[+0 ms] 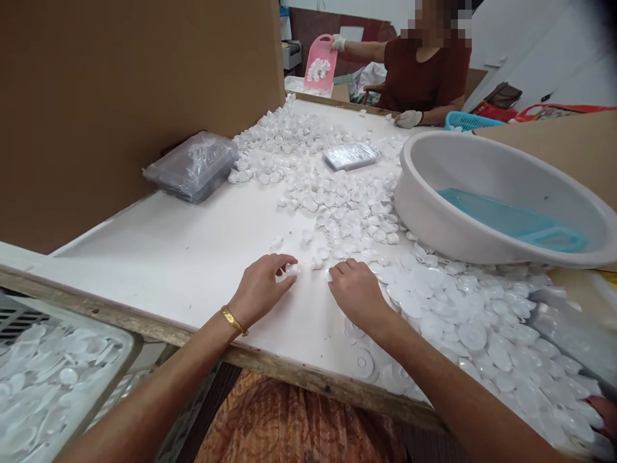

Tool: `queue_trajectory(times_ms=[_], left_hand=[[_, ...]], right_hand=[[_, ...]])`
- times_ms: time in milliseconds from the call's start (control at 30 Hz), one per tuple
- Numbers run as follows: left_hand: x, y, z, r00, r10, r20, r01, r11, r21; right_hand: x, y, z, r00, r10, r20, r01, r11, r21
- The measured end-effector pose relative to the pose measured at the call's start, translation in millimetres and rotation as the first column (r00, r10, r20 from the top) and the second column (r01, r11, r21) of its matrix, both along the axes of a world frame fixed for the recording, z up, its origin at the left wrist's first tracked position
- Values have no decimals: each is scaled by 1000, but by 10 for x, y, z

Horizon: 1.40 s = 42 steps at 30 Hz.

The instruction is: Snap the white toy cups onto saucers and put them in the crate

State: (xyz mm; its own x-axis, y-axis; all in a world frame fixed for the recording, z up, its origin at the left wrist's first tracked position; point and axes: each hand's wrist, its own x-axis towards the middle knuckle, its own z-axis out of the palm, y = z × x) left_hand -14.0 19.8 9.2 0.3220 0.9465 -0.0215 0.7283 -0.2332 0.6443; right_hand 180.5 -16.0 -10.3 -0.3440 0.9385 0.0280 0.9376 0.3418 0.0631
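At the far left, one crate (128, 352) was filled with white plastic pieces too many to be counted, and above it one brown cardboard panel (135, 116) was stood along the edge of the table (159, 238). One film-wrapped stack (193, 164) was laid against it. By the left hand (260, 286), thumb and forefinger curled to a narrow gap, one small white cap (292, 270) was held. Between the hands one loose white piece (317, 263) was left on the table, to the right of the left hand and just beside the right hand, the nearer of the two; no long axis could be made out. Beyond, one pink board (321, 67) was held tilted in a co-worker's gloved hand (339, 43). By the right hand (357, 292), fingers bent closely together, one white bit (328, 275) was pinched, largely hidden. Behind it one wrapped pack (351, 156) was surrounded by an uncountable white heap (434, 292). At the far right, one blue board (496, 212) was contained in one grey basin (424, 199).
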Motion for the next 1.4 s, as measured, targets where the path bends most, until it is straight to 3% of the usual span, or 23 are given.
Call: queue_trajectory(times_ms=[133, 267, 333, 500, 600, 733, 900, 967, 1067, 1167, 1267, 1400], left_hand=[[8, -72, -95, 996, 10, 87, 1, 993, -117], [-64, -162, -190, 984, -68, -163, 84, 992, 92], [-153, -175, -176, 975, -72, -208, 96, 989, 108], [-287, 52, -58, 981, 103, -167, -79, 987, 143], [-210, 243, -64, 974, 120, -190, -97, 987, 130], [-78, 304, -138, 946, 41, -322, -6, 994, 110], [-172, 162, -157, 936, 53, -348, 15, 982, 190], [-271, 113, -149, 912, 92, -399, 17, 966, 260], [-403, 84, -158, 802, 137, -581, 50, 954, 295], [-461, 88, -180, 712, 136, -689, 68, 963, 260], [-444, 73, -187, 711, 116, -693, 80, 967, 244], [-423, -43, -195, 796, 79, -601, 130, 946, 297]], right_hand=[[-35, -74, 21, 999, -16, -52, 17, 1000, 13], [-71, -120, 13, 989, -34, -145, 33, 999, -9], [-89, -137, 4, 978, -49, -205, 44, 999, -32], [-118, -178, 30, 937, -65, -344, -1, 982, -189], [-106, -178, 97, 912, -117, -392, 35, 977, -209], [-107, -85, 182, 929, -149, -338, 138, 989, -57], [-240, 154, 173, 998, -31, -56, 29, 999, -34], [-308, 225, 167, 1000, -11, -25, 9, 998, -55], [-389, 283, 168, 973, -98, -208, 64, 984, -165], [-449, 334, 130, 821, -265, -506, 40, 910, -412], [-509, 411, 43, 727, -378, -574, -23, 822, -569], [-562, 461, 5, 766, -394, -508, 50, 824, -564]])
